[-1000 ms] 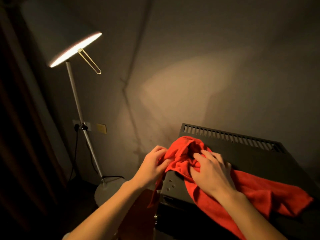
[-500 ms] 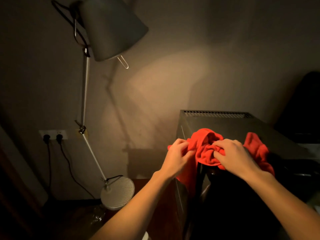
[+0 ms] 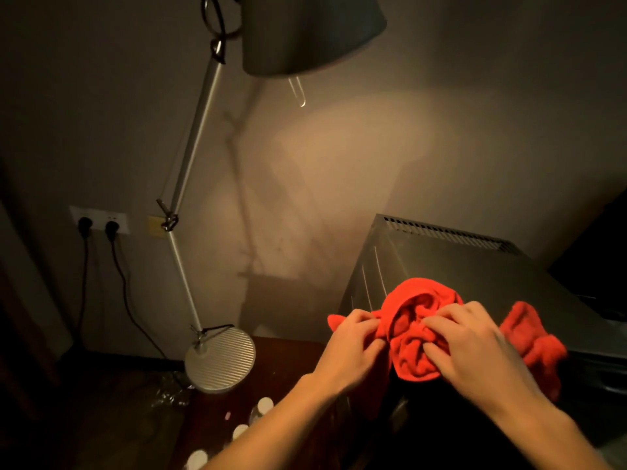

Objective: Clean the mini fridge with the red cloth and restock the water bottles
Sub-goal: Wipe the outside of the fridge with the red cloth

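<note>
The red cloth (image 3: pixel 420 337) lay bunched on the front top edge of the mini fridge (image 3: pixel 451 262). The left hand (image 3: pixel 353 344) pinched its left fold; the right hand (image 3: pixel 475 344) gripped the bunched middle. White-capped water bottles (image 3: pixel 237 432) stood on the floor beside the fridge.

Left hand (image 3: pixel 353 347): back up, fingers curled, pinching bunched red cloth (image 3: pixel 417 334) at its left edge. Left forearm bare, reaching in from lower centre, angled up to right. Right hand (image 3: pixel 475 347): back up, fingers bent, tips dug into cloth folds, gripping. Right forearm bare, entering from lower right corner. Hands close together, not touching.
</note>
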`<state>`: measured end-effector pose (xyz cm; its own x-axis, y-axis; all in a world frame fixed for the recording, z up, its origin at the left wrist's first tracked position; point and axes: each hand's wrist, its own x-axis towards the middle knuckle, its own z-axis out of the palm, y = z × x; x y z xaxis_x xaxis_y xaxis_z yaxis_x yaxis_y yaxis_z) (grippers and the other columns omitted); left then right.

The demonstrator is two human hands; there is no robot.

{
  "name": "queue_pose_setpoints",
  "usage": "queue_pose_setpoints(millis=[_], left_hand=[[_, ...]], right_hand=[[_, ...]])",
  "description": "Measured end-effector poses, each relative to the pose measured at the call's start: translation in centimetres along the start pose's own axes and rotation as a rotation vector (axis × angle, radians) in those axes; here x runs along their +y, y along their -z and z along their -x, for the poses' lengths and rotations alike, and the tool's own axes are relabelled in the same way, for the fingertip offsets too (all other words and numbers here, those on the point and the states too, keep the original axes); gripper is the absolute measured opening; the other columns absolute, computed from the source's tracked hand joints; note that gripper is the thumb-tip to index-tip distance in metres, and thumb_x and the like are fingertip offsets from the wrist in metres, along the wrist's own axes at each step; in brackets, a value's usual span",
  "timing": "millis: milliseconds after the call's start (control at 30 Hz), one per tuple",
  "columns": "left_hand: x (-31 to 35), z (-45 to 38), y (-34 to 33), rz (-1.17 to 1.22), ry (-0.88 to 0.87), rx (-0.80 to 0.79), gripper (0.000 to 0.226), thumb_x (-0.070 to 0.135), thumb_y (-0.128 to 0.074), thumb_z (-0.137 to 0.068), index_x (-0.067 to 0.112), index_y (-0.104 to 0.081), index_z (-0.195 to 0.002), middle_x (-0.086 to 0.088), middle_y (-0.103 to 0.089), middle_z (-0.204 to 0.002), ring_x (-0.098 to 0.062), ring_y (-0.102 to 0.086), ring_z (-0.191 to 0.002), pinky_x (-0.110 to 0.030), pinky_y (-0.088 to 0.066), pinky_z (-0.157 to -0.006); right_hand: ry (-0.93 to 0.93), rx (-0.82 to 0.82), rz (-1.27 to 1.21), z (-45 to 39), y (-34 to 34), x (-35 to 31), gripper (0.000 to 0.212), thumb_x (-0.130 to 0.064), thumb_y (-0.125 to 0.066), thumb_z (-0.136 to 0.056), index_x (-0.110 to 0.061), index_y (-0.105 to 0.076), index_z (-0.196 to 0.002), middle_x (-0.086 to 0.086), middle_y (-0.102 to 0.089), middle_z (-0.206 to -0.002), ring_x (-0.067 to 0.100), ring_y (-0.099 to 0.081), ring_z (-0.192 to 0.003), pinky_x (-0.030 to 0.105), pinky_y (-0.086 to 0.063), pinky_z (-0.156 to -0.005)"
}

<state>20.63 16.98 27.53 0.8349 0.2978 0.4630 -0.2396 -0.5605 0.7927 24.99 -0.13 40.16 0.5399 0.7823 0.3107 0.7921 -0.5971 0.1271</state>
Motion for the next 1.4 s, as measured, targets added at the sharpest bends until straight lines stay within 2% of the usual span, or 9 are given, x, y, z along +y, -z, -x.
queue_pose_setpoints(millis=[167,267,367,700,767,867,933,1200,1400], left_hand=[[-0.1,0.5,-2.5,0.142,0.049,-0.013,0.017,0.01,-0.057,-0.087,0.008,-0.07,-0.098,-0.001,-0.054,-0.115,-0.009,-0.051,-0.112,-0.02,-0.035,-0.104],[-1.2,1.8,-4.5,0.273,0.067,-0.051,0.024,0.013,-0.053,-0.085,0.009,-0.07,-0.101,-0.002,-0.049,-0.124,-0.014,-0.047,-0.121,-0.028,-0.031,-0.112],[-2.4,2.9,-5.9,0.313,0.108,-0.073,0.031,0.02,-0.048,-0.085,0.007,-0.067,-0.107,-0.01,-0.048,-0.132,-0.022,-0.042,-0.127,-0.037,-0.026,-0.116],[-5.7,2.2,-9.2,0.421,0.141,-0.101,0.052,0.01,-0.046,-0.095,0.011,-0.041,-0.147,-0.006,-0.029,-0.157,-0.015,-0.019,-0.147,-0.027,-0.01,-0.122],[-6.9,1.4,-10.2,0.448,0.163,-0.069,0.053,0.019,-0.044,-0.098,0.015,-0.036,-0.15,-0.003,-0.026,-0.159,-0.014,-0.018,-0.148,-0.03,-0.011,-0.122],[-9.3,0.0,-11.8,0.475,0.254,-0.029,0.059,0.035,-0.04,-0.097,0.017,-0.032,-0.153,-0.001,-0.022,-0.161,-0.012,-0.016,-0.148,-0.034,-0.013,-0.122],[-11.2,-1.3,-12.6,0.471,0.285,-0.007,0.06,0.039,-0.037,-0.098,0.017,-0.031,-0.153,0.0,-0.022,-0.162,-0.01,-0.016,-0.149,-0.035,-0.014,-0.122],[-16.9,-8.8,-12.9,0.428,0.306,0.056,0.079,0.062,-0.026,-0.086,0.018,-0.035,-0.152,-0.002,-0.024,-0.161,-0.017,-0.017,-0.149,-0.04,-0.014,-0.122],[-18.8,-15.5,-11.6,0.417,0.313,0.078,0.075,0.051,-0.032,-0.082,0.016,-0.045,-0.146,-0.007,-0.035,-0.157,-0.026,-0.026,-0.146,-0.043,-0.019,-0.12]], right_hand=[[-0.038,-0.079,0.208,-1.0,-0.2,-2.6,0.025,-0.022,-0.081,-0.055,-0.017,-0.071,-0.077,0.003,-0.064,-0.086,0.031,-0.057,-0.087,0.041,-0.051,-0.068],[0.059,-0.111,0.371,-0.9,-1.2,-3.7,0.015,-0.021,-0.061,-0.061,-0.015,-0.068,-0.072,0.008,-0.069,-0.084,0.035,-0.062,-0.093,0.044,-0.05,-0.076],[0.107,-0.171,0.509,-0.9,-2.8,-4.1,0.04,-0.022,-0.037,-0.068,-0.003,-0.072,-0.075,0.02,-0.071,-0.091,0.039,-0.064,-0.102,0.047,-0.036,-0.094],[0.011,-0.495,0.703,-1.1,-8.1,-5.4,0.055,-0.016,-0.029,-0.076,0.016,-0.066,-0.101,0.039,-0.06,-0.113,0.051,-0.054,-0.117,0.058,-0.037,-0.103],[0.029,-0.494,0.733,-2.2,-9.3,-6.0,0.059,-0.015,-0.024,-0.08,0.015,-0.06,-0.115,0.039,-0.051,-0.127,0.054,-0.043,-0.126,0.059,-0.019,-0.112],[0.085,-0.513,0.874,-3.8,-11.1,-5.4,0.06,-0.015,-0.005,-0.092,0.01,-0.009,-0.147,0.032,-0.005,-0.154,0.052,0.003,-0.142,0.059,0.011,-0.114],[0.084,-0.605,0.934,-5.7,-12.2,-5.2,0.056,-0.017,-0.004,-0.098,0.006,0.001,-0.149,0.028,0.004,-0.156,0.048,0.014,-0.142,0.058,0.016,-0.111],[0.046,-0.678,1.015,-14.3,-15.7,-3.4,0.053,-0.025,-0.011,-0.105,-0.003,0.003,-0.152,0.018,0.006,-0.16,0.04,0.015,-0.145,0.054,0.01,-0.115],[0.023,-0.594,0.987,-20.7,-14.9,-1.6,0.053,-0.026,-0.013,-0.103,-0.009,-0.012,-0.153,0.011,-0.006,-0.162,0.031,0.003,-0.149,0.049,-0.001,-0.119]])
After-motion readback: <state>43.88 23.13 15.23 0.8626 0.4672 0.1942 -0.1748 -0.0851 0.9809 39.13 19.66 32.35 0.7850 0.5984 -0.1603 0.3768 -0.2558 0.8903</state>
